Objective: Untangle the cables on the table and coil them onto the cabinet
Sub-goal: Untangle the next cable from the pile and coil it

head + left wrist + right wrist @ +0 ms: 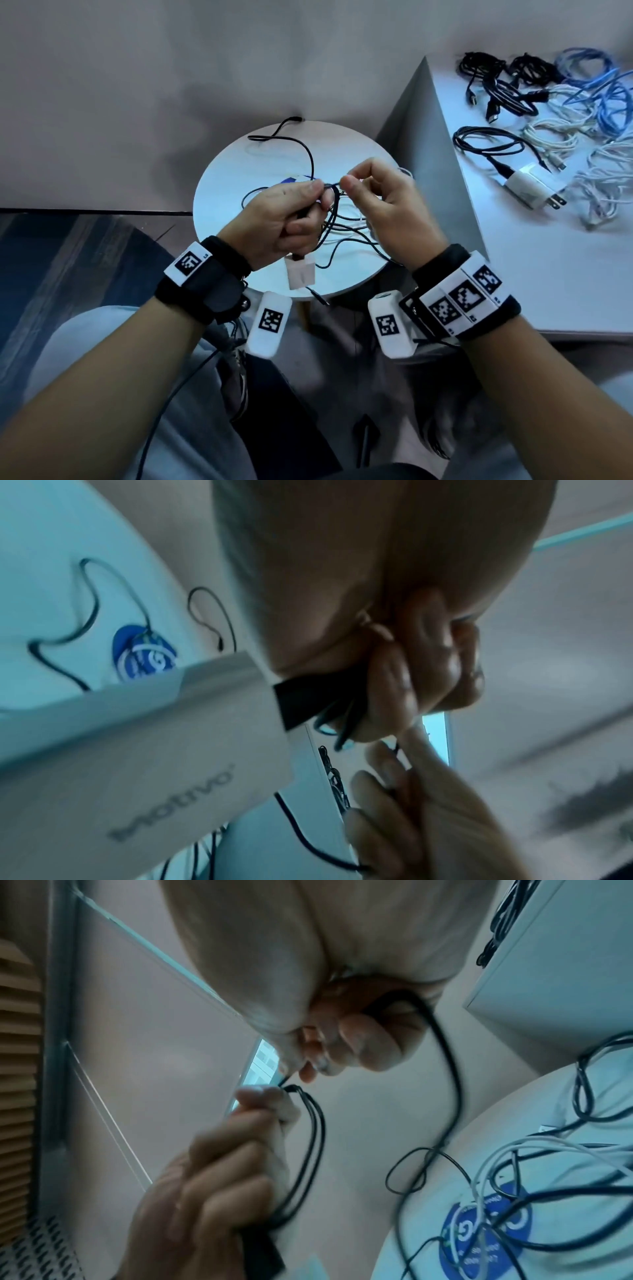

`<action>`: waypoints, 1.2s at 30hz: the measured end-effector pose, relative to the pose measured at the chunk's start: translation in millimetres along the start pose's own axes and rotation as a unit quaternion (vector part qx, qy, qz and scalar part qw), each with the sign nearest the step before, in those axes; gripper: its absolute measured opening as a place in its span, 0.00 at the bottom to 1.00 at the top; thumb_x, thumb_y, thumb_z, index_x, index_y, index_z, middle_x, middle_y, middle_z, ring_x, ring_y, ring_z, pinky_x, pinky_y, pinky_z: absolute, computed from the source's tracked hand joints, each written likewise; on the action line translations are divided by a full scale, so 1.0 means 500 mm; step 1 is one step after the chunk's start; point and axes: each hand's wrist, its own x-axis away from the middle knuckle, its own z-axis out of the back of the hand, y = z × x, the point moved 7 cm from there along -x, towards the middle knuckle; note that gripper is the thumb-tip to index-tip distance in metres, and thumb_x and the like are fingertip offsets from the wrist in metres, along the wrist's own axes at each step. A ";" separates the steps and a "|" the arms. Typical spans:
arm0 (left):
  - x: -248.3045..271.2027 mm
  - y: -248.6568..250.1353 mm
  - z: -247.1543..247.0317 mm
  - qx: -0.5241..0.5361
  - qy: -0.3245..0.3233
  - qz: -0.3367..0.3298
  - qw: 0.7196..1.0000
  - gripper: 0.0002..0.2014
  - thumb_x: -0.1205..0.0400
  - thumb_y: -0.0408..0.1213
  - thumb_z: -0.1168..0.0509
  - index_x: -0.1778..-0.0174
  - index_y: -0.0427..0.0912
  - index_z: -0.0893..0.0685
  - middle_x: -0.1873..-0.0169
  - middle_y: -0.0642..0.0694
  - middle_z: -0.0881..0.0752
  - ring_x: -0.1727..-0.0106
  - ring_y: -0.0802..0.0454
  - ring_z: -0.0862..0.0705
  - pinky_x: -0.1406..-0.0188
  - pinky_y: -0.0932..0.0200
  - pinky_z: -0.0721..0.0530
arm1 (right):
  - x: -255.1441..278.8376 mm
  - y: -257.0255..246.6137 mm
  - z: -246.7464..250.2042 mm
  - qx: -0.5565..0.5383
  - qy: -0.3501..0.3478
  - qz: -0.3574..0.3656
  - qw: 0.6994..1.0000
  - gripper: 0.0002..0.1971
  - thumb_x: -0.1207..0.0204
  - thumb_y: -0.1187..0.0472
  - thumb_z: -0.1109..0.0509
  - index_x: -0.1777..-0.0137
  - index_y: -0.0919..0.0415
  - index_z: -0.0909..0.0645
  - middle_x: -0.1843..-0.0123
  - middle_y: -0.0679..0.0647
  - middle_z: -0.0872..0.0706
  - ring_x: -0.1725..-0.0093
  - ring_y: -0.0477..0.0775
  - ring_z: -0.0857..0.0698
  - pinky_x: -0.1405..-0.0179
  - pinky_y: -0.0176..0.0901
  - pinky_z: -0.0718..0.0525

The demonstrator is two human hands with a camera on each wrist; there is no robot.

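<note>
Both hands, L [279,219] & R [383,205], pinch the thin, floppy black cable [330,186]; probably hold it near the plug.

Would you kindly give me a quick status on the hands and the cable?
Left hand grips black cable loops and its plug. Right hand pinches same cable. White cable tangled underneath on round table. Cabinet already holds cables.

Perhaps an office: cabinet [561,260], glass partition [143,1047]
</note>
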 end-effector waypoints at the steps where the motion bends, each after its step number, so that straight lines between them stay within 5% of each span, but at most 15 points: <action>1: -0.001 -0.001 0.004 0.038 0.009 0.000 0.999 0.15 0.08 0.43 0.51 0.53 0.41 0.23 0.84 0.56 0.33 0.87 0.58 0.38 0.82 0.59 0.40 | 0.001 0.006 -0.008 -0.006 -0.005 -0.005 1.000 0.08 0.19 0.46 0.34 0.59 0.44 0.20 0.76 0.42 0.29 0.75 0.46 0.33 0.71 0.47 0.35; 5: 0.000 -0.003 0.015 0.102 0.057 -0.012 0.993 0.20 0.11 0.44 0.50 0.37 0.34 0.19 0.87 0.55 0.33 0.77 0.57 0.17 0.69 0.63 0.19 | 0.015 0.023 -0.043 0.024 -0.059 -0.047 0.997 0.11 0.12 0.48 0.42 0.44 0.41 0.16 0.72 0.49 0.28 0.77 0.48 0.30 0.77 0.48 0.27; 9: -0.001 -0.001 0.020 0.152 0.053 -0.016 0.987 0.25 0.10 0.44 0.51 0.27 0.30 0.23 0.83 0.55 0.31 0.75 0.62 0.19 0.71 0.69 0.20 | 0.031 0.038 -0.064 0.007 -0.102 -0.117 0.988 0.11 0.10 0.50 0.44 0.37 0.42 0.20 0.70 0.56 0.28 0.84 0.41 0.29 0.78 0.55 0.13; 12: -0.004 0.003 0.032 0.174 0.083 -0.026 0.981 0.21 0.10 0.41 0.50 0.30 0.30 0.24 0.67 0.58 0.15 0.76 0.64 0.21 0.77 0.72 0.25 | 0.038 0.052 -0.072 0.012 -0.140 -0.149 0.979 0.15 0.10 0.49 0.45 0.30 0.45 0.22 0.68 0.58 0.27 0.86 0.40 0.29 0.77 0.54 0.13; 14: -0.001 0.015 0.048 0.194 0.118 -0.049 0.973 0.18 0.08 0.39 0.51 0.32 0.32 0.23 0.49 0.55 0.08 0.74 0.65 0.19 0.77 0.73 0.24 | 0.047 0.060 -0.080 0.025 -0.173 -0.159 0.972 0.15 0.09 0.50 0.46 0.32 0.52 0.23 0.67 0.58 0.27 0.86 0.41 0.30 0.79 0.48 0.16; 16: 0.004 0.040 0.075 0.222 0.140 -0.090 0.961 0.18 0.08 0.37 0.52 0.30 0.32 0.24 0.42 0.54 0.09 0.66 0.65 0.15 0.70 0.73 0.19 | 0.059 0.064 -0.096 0.090 -0.211 -0.149 0.962 0.16 0.09 0.49 0.46 0.42 0.60 0.24 0.68 0.56 0.26 0.84 0.43 0.29 0.83 0.44 0.21; 19: 0.006 0.059 0.107 0.151 0.174 -0.121 0.965 0.18 0.06 0.37 0.53 0.31 0.33 0.22 0.38 0.48 0.10 0.52 0.56 0.09 0.56 0.66 0.13 | 0.071 0.064 -0.127 0.157 -0.254 -0.123 0.946 0.20 0.10 0.48 0.45 0.57 0.62 0.26 0.69 0.51 0.26 0.72 0.50 0.28 0.69 0.47 0.25; 22: 0.003 0.029 0.089 -0.102 0.200 -0.096 0.970 0.15 0.06 0.34 0.50 0.25 0.37 0.31 0.44 0.42 0.08 0.56 0.45 0.07 0.55 0.55 0.10 | 0.082 0.031 -0.142 0.235 -0.302 -0.095 0.919 0.19 0.12 0.50 0.40 0.56 0.64 0.18 0.68 0.51 0.23 0.66 0.52 0.25 0.63 0.48 0.29; 24: -0.005 -0.004 0.058 -0.231 0.138 -0.066 0.961 0.18 0.07 0.34 0.46 0.21 0.38 0.33 0.53 0.43 0.09 0.62 0.43 0.10 0.58 0.53 0.10 | 0.079 0.003 -0.127 0.266 -0.305 -0.062 0.912 0.14 0.17 0.55 0.35 0.61 0.61 0.16 0.66 0.50 0.20 0.66 0.50 0.23 0.65 0.48 0.29; 26: -0.005 -0.018 0.024 -0.293 0.050 -0.044 0.954 0.18 0.11 0.37 0.45 0.26 0.40 0.24 0.62 0.45 0.12 0.68 0.41 0.16 0.67 0.54 0.16 | 0.063 -0.023 -0.092 0.208 -0.265 -0.050 0.940 0.12 0.22 0.60 0.33 0.66 0.57 0.14 0.67 0.46 0.16 0.67 0.44 0.21 0.64 0.45 0.27; 28: 0.001 -0.016 -0.002 -0.261 -0.009 -0.032 0.965 0.14 0.12 0.39 0.46 0.44 0.50 0.13 0.72 0.46 0.16 0.78 0.45 0.25 0.77 0.60 0.27 | 0.037 -0.045 -0.050 0.078 -0.199 -0.038 0.976 0.11 0.23 0.65 0.32 0.67 0.58 0.16 0.70 0.45 0.15 0.69 0.40 0.22 0.65 0.44 0.23; 30: 0.004 -0.012 -0.019 -0.185 -0.021 -0.021 0.982 0.19 0.11 0.42 0.47 0.58 0.51 0.10 0.79 0.46 0.22 0.83 0.48 0.35 0.80 0.55 0.38 | 0.018 -0.054 -0.009 -0.044 -0.127 -0.024 0.991 0.06 0.20 0.70 0.31 0.59 0.67 0.20 0.72 0.54 0.21 0.74 0.40 0.25 0.71 0.35 0.25; 33: 0.003 -0.013 -0.030 -0.074 -0.035 -0.009 0.997 0.22 0.11 0.46 0.47 0.52 0.34 0.14 0.83 0.50 0.32 0.83 0.50 0.43 0.80 0.52 0.45 | 0.010 -0.048 0.008 -0.081 -0.064 0.010 0.995 0.06 0.16 0.67 0.32 0.54 0.59 0.23 0.73 0.50 0.25 0.77 0.44 0.29 0.79 0.39 0.30; 36: 0.005 -0.005 -0.023 0.065 -0.028 -0.009 0.997 0.18 0.10 0.45 0.49 0.56 0.41 0.19 0.83 0.55 0.33 0.87 0.59 0.37 0.84 0.61 0.38 | 0.004 -0.018 -0.004 -0.087 -0.029 -0.010 0.996 0.07 0.13 0.62 0.34 0.55 0.55 0.24 0.74 0.50 0.29 0.82 0.50 0.34 0.85 0.45 0.36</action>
